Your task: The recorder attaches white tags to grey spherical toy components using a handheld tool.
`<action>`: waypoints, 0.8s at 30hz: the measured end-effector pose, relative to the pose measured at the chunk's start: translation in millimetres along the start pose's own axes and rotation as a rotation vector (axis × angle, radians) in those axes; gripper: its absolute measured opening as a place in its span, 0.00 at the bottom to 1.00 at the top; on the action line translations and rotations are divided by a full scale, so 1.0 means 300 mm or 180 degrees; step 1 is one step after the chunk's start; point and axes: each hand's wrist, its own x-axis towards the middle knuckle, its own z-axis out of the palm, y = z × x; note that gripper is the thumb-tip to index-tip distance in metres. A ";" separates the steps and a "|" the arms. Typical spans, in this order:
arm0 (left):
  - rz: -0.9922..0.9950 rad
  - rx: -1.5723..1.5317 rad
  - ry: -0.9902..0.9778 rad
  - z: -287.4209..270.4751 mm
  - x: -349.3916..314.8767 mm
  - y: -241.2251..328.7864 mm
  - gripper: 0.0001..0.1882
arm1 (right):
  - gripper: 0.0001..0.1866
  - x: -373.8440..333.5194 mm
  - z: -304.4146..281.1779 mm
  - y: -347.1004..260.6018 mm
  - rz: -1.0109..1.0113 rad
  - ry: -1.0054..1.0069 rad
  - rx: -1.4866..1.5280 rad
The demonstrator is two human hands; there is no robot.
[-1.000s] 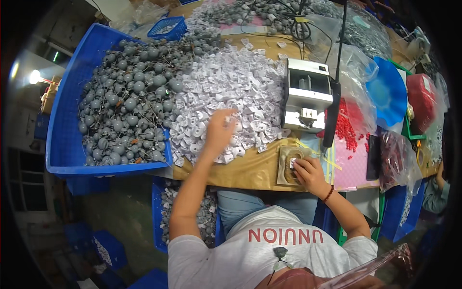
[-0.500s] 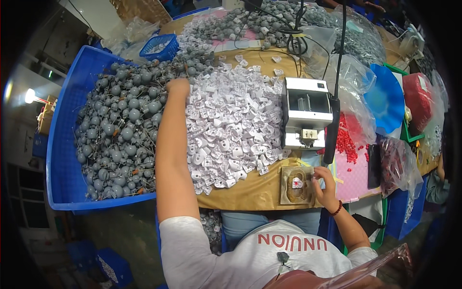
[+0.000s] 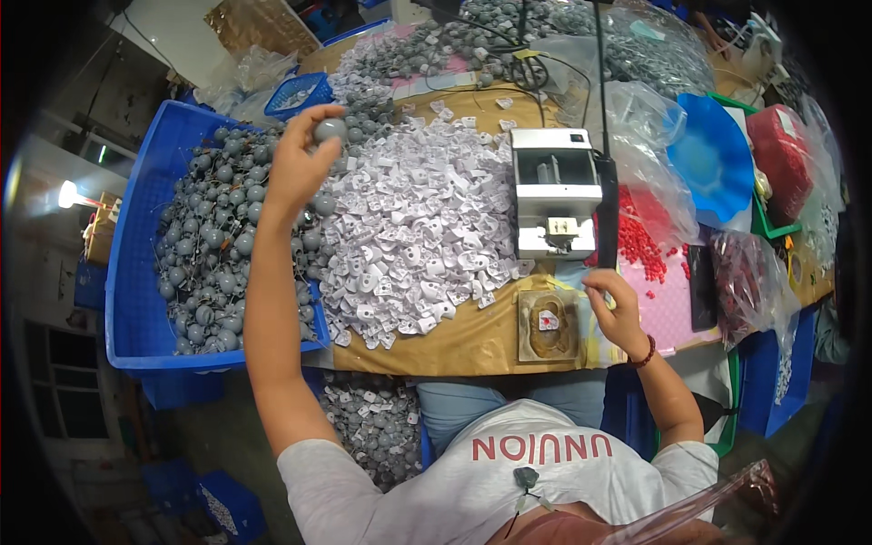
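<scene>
Over the far right part of the blue crate, my left hand point(image 3: 298, 163) is raised with a grey ball-shaped part point(image 3: 330, 130) between thumb and fingers. Grey ball parts with thin wires point(image 3: 213, 236) fill the crate below. My right hand point(image 3: 618, 313) is curled, thumb and fingertips together, just right of a square fixture block point(image 3: 529, 345); whatever the fingers hold, if anything, is too small to make out. In the block's hollow lies a white plastic piece point(image 3: 549, 321) with a red spot. A large heap of white plastic pieces point(image 3: 422, 227) spreads between my hands.
A white and black bench machine point(image 3: 556, 193) stands beyond the block, a black cable along its right side. Red small parts point(image 3: 640, 245), a dark phone-like slab point(image 3: 702, 286), a blue wavy dish point(image 3: 713, 159) and plastic bags lie right. The blue crate point(image 3: 127, 272) edges the left.
My left hand has lifted out of the grey parts, moved left and come up with a ball part. The right hand stays near the block, its fingers drawn closer together. The whole view has shifted slightly.
</scene>
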 end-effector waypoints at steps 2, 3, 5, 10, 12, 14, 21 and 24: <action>-0.0103 -0.0961 -0.0645 0.068 -0.078 0.141 0.22 | 0.13 0.085 -0.015 -0.086 -0.0425 0.0004 -0.0146; -0.0042 -0.1151 -0.0832 0.108 -0.120 0.197 0.22 | 0.15 0.136 -0.020 -0.139 -0.0676 0.0038 -0.0235; 0.0014 -0.1555 -0.1200 0.194 -0.205 0.284 0.22 | 0.22 0.232 -0.019 -0.242 -0.1099 0.0141 -0.0225; 0.0304 -0.2785 -0.1676 0.449 -0.418 0.330 0.20 | 0.25 0.265 0.008 -0.324 -0.0647 -0.1053 0.0316; -0.0013 -0.3191 -0.1791 0.507 -0.499 0.313 0.21 | 0.21 0.193 0.026 -0.272 0.0745 -0.1539 0.1875; -0.0307 -0.3528 -0.1528 0.575 -0.583 0.272 0.18 | 0.20 0.140 0.012 -0.241 0.1099 -0.1615 0.1857; -0.0926 -0.2810 -0.0740 0.776 -0.866 0.156 0.17 | 0.13 -0.028 0.012 -0.105 0.1924 -0.1815 0.1375; -0.0741 -0.1925 -0.0721 0.825 -0.930 0.155 0.16 | 0.12 -0.082 0.053 -0.052 0.0667 -0.1431 0.0214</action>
